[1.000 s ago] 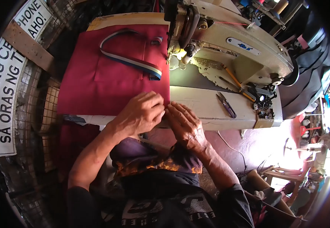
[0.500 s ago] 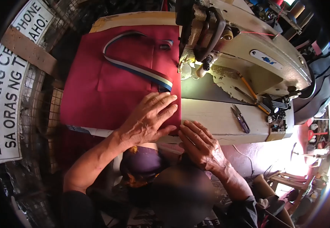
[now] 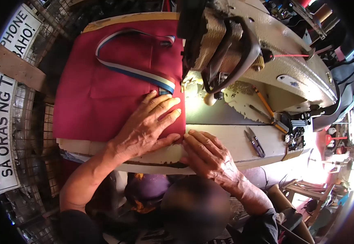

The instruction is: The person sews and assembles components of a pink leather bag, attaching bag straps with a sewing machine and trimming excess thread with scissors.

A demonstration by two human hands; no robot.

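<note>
red cloth (image 3: 77,93) at ten o'clock, beside the sewing machine (image 3: 303,69)
left hand (image 3: 138,126) splayed flat on it, gripping nothing; right hand (image 3: 210,156) nearly straight-fingered at its five-o'clock corner, any pinch hidden.

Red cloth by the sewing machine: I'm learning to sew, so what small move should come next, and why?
Probably ease the red cloth slightly forward, since its right edge runs to the lit needle area, the left hand lies spread on it, and the right hand is at its near right corner.

Cloth (image 3: 116,97) on table (image 3: 236,140), L of sewing mach. (image 3: 280,65); snips (image 3: 258,147) R of cloth.
</note>
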